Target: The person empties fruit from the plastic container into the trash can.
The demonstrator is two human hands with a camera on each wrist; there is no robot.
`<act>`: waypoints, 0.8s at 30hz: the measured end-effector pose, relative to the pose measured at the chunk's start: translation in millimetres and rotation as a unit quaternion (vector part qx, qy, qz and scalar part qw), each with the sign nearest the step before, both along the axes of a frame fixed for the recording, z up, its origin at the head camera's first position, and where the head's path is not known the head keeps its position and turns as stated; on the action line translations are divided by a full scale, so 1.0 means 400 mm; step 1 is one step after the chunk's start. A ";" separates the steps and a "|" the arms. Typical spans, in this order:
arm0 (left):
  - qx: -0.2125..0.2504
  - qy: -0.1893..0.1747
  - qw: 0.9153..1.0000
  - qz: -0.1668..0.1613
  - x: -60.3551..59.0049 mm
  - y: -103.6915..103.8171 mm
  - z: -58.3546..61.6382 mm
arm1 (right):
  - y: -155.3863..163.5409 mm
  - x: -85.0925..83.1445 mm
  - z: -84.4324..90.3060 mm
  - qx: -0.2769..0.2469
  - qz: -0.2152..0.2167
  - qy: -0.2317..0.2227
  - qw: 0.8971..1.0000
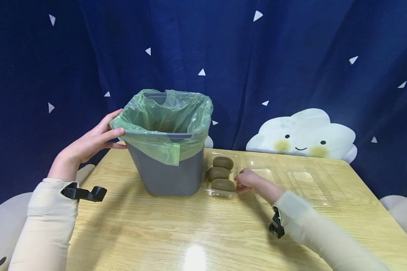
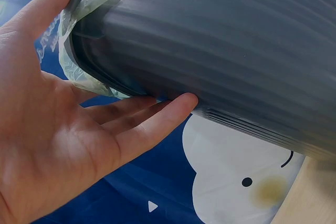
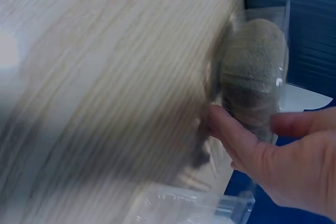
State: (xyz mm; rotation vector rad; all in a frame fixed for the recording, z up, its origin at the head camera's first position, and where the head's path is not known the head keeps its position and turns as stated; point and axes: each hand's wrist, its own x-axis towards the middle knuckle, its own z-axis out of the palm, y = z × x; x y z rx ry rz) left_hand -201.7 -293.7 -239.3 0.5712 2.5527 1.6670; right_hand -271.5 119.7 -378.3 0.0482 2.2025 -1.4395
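A grey trash bin (image 1: 171, 178) lined with a translucent green bag (image 1: 193, 145) stands on the table. My left hand (image 1: 91, 141) spans the bin's left corner, with fairly straight fingers (image 2: 152, 124) touching the outer wall and the thumb against the bagged rim. Right of the bin is a clear plastic container (image 1: 211, 192) with three brown, fuzzy kiwis (image 1: 223, 185) in a row. My right hand (image 1: 249, 180) pinches the container's right edge near the front kiwi, between thumb and fingers. In the right wrist view, the container (image 3: 281, 77) looks tilted; the image is blurred.
Other clear plastic trays (image 1: 305, 182) lie on the table to the right, their outlines hard to make out. The light wooden table (image 1: 149, 233) reaches toward me. Behind it hangs a dark blue curtain (image 1: 190, 37) with white triangles and a smiling cloud (image 1: 302, 131).
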 end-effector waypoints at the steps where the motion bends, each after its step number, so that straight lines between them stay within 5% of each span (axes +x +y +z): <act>1: -0.001 -0.001 1.000 0.001 -0.001 0.000 0.000 | -0.002 0.000 -0.003 0.003 -0.007 0.003 1.000; 12: -0.003 0.003 1.000 -0.003 -0.003 -0.002 -0.007 | -0.003 -0.005 -0.016 -0.033 -0.061 -0.024 0.997; 18: -0.003 0.004 1.000 0.002 -0.004 -0.001 -0.007 | 0.014 -0.012 -0.012 -0.078 -0.041 -0.084 0.993; 24: -0.002 0.013 1.000 -0.007 -0.006 -0.006 -0.009 | 0.023 -0.018 -0.003 -0.080 -0.013 -0.097 0.992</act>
